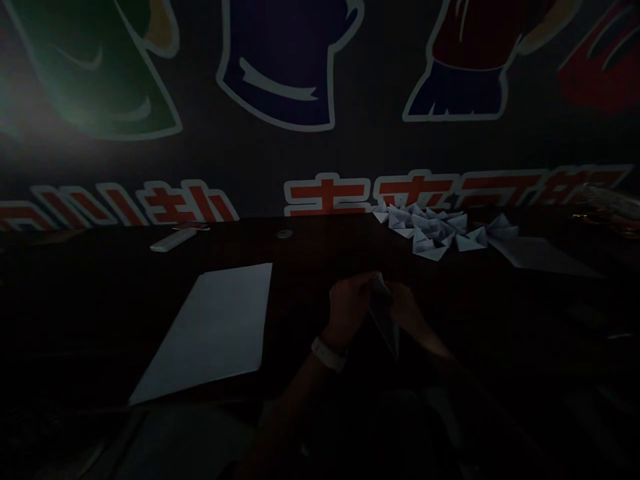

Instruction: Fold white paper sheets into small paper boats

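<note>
Paper (385, 317), folded into a narrow wedge, sits right at the hub of our clock, its long tip aimed toward five o'clock! Left hand (349, 305) on it from nine, fingers bunched at the top edge; right hand (406, 310) in from three, and both are clamped on that same piece, close together (the light is so dim that the exact fingertip grip is hard to read). A pale wristband (329, 355) circles the left wrist, at about eight. Swing out to nine o'clock and there's the big white sheet (215, 327), flat on the dark desk (310, 257), well apart from the hands. Up at ten, a small round disc (285, 234); beyond it, nearer nine, a slim white block (173, 241) near the wall. And look at one o'clock: a crowd of folded paper pieces (430, 247), peaked and jumbled, touching one another! Between two and three, a flat pale sheet (550, 257) lies just beside the crowd, with some shiny clutter (613, 203) farther out, too dark to name. Dead ahead at twelve, orange lettering (327, 192) with white edging runs along the wall (370, 143).
</note>
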A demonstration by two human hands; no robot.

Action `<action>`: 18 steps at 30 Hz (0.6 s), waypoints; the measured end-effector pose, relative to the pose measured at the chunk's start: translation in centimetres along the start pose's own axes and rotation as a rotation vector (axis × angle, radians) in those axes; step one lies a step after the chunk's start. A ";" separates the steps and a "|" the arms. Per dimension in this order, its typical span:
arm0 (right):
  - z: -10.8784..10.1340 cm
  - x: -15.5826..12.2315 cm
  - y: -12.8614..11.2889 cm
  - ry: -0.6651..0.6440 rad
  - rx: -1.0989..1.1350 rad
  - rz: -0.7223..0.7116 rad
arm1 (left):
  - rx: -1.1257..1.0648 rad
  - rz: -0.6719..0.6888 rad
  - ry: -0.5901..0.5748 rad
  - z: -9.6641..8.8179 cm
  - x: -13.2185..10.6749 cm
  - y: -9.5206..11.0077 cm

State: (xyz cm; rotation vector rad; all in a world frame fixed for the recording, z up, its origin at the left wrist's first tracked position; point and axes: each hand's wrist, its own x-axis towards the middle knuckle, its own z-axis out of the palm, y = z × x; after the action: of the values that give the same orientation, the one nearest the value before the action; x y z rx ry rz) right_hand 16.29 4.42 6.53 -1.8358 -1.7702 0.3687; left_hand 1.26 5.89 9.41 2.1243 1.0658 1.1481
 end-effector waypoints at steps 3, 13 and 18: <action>0.5 -0.1 -0.1 0.048 -0.053 -0.034 | -0.083 0.015 0.034 1.2 -0.5 -0.8; 0.5 -1.3 -1.2 0.254 0.327 -0.232 | -0.698 -0.039 0.046 5.5 -2.3 -2.5; 0.2 -2.4 -1.7 0.343 0.481 -0.222 | -0.676 0.041 0.121 4.3 -3.5 0.6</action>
State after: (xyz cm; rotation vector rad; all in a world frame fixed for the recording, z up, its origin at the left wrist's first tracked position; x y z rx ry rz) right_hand 14.58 2.06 6.88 -1.2666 -1.4716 0.3327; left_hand 4.02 2.48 5.96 1.5616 0.5609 1.4209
